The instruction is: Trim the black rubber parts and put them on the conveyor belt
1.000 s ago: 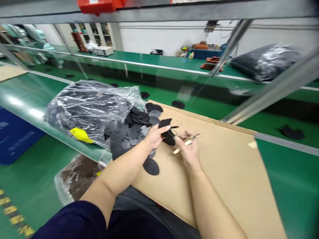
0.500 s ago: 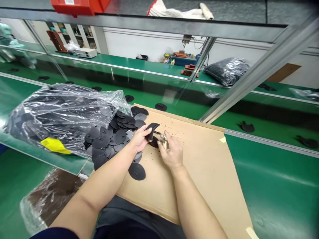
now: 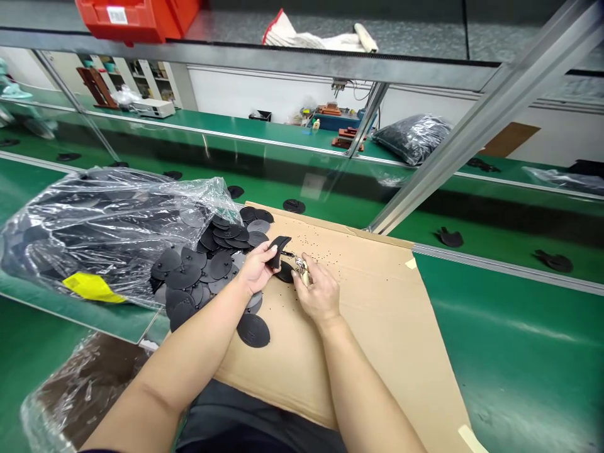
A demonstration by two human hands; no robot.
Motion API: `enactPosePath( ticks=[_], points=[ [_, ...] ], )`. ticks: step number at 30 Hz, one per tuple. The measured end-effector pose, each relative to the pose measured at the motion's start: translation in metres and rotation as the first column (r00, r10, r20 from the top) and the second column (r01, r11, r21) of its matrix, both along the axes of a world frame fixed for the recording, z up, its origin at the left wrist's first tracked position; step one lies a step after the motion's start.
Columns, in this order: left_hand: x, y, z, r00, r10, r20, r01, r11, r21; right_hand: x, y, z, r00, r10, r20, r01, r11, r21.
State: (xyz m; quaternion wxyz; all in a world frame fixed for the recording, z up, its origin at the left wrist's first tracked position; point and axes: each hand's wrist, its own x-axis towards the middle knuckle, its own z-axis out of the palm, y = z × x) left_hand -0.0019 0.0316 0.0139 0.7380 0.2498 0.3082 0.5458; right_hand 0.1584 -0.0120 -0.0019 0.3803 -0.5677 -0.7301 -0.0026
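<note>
My left hand (image 3: 257,269) is closed on a dark, round black disc (image 3: 279,250), tilted on edge between thumb and fingers. My right hand (image 3: 319,290) wraps around metal nippers (image 3: 302,269) with pale handles; their tips meet the disc's right side. Beneath, another black disc (image 3: 285,272) lies on the cardboard sheet (image 3: 372,314), partly covered by the hands. A heap of similar discs (image 3: 186,277), some with small raised nubs, spreads to the left of my left forearm. One single disc (image 3: 253,330) rests nearer to me.
Tiny black bits (image 3: 315,242) are scattered on the cardboard. A clear plastic bag (image 3: 108,220) full of discs lies at left. Beyond the cardboard runs a green belt (image 3: 340,214) carrying several black pieces. A slanted metal post (image 3: 453,145) and an overhead shelf with a red bin (image 3: 136,19) stand ahead.
The view has shifted slightly, so most of the scene sits a little further left. Both hands keep the same grips, with the nippers still at the disc.
</note>
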Motion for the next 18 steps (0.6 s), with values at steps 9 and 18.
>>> enactPosePath(
  ticks=[9,18],
  points=[
    [0.0008,0.0004,-0.0019,1.000,-0.005,-0.008,0.005,1.000,0.000,0.0000,-0.0004,0.0009,1.000,0.028,0.013,-0.028,1.000,0.003],
    [0.0011,-0.0002,-0.0018,1.000,0.001,0.003,-0.001,1.000,0.026,0.0005,-0.0013,0.0006,0.999,-0.015,0.047,0.016,1.000,-0.011]
  ],
)
